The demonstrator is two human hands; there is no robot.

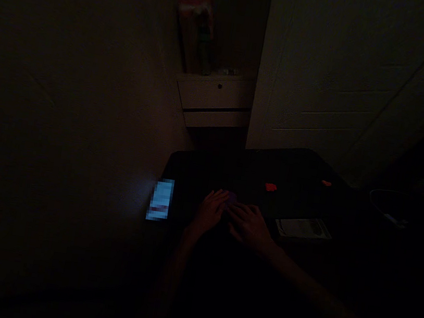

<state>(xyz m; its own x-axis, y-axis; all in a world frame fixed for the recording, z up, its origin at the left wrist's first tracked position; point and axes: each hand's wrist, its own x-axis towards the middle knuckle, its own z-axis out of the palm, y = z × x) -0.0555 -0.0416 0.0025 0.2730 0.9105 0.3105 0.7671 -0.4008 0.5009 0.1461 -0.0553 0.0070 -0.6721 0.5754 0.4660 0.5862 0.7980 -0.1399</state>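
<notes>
Both the left hand (210, 212) and the right hand (252, 224), fingers extended, meet at a purple object (231, 199) on the dark table (202, 171); whether either grips it, one cannot tell. Light, even contact from its two sides would likely steady it best. Two red pieces (270, 187) (326, 183) lie beyond its right side.

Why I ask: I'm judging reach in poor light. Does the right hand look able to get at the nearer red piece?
Probably yes: nothing visible stands between the right hand, at the purple item, and the nearer red piece.
</notes>
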